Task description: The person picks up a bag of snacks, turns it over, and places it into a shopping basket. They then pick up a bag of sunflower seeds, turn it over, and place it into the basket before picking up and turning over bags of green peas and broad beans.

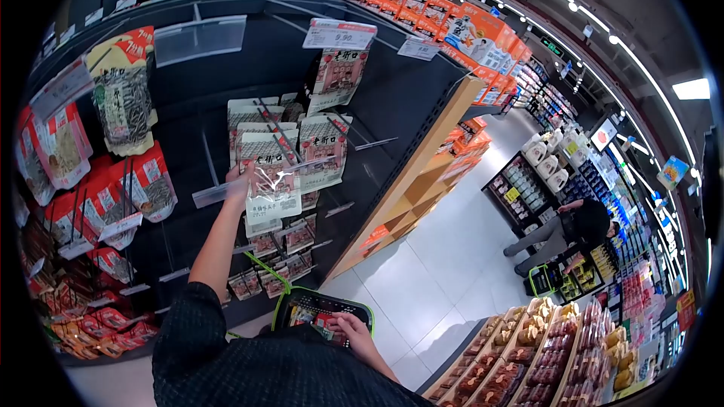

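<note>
My left hand (238, 184) reaches up to the shelf and grips the left edge of a white printed bag of sunflower seeds (273, 200). Its fingers are partly hidden behind the bag. Similar bags (324, 147) hang on metal hooks beside and behind it, and a clear label holder (220, 191) crosses near my hand. Low in front of me, my right hand (356, 334) is over a dark shopping basket (320, 301) with a green rim and handle. Its fingers are loosely apart, and no object shows in them. Packaged goods lie inside the basket, partly covered by my hand and clothing.
Red snack bags (147, 185) hang at the left. A wooden shelf end (407, 181) borders the tiled aisle (407, 275). Orange boxes (422, 11) stand on top. At lower right is a display of packed food (505, 354). A person (581, 230) bends beside shelves farther off.
</note>
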`<action>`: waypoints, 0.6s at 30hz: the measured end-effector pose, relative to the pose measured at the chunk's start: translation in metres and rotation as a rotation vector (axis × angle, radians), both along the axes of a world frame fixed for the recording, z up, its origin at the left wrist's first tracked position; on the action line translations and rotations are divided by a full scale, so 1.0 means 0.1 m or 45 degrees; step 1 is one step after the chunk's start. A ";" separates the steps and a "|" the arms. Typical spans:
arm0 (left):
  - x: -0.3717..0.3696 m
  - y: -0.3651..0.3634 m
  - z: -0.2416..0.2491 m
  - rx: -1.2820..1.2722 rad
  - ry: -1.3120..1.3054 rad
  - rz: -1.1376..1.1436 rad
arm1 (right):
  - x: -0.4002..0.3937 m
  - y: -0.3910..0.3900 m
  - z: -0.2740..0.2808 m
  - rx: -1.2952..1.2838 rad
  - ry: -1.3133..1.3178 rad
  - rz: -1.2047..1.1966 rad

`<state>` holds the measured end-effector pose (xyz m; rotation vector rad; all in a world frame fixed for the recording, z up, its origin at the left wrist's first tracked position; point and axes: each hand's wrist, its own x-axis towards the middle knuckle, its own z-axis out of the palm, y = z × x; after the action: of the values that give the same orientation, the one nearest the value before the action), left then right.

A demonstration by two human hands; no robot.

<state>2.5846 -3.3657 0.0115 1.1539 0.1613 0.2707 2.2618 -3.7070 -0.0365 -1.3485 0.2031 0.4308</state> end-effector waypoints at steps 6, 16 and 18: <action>0.37 0.04 -0.47 0.148 -0.342 0.112 | -0.07 -0.08 -0.18 0.041 -0.052 0.001; 0.01 -0.06 -0.37 0.428 -0.197 0.156 | -0.15 -0.22 -0.36 0.124 -0.050 -0.096; 0.07 0.05 -0.48 0.485 -0.215 0.124 | -0.17 -0.28 -0.38 0.047 -0.051 -0.093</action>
<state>2.5914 -3.3609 -0.0370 1.4952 0.0160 0.4984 2.2447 -3.7353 -0.0741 -1.3082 0.2096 0.3449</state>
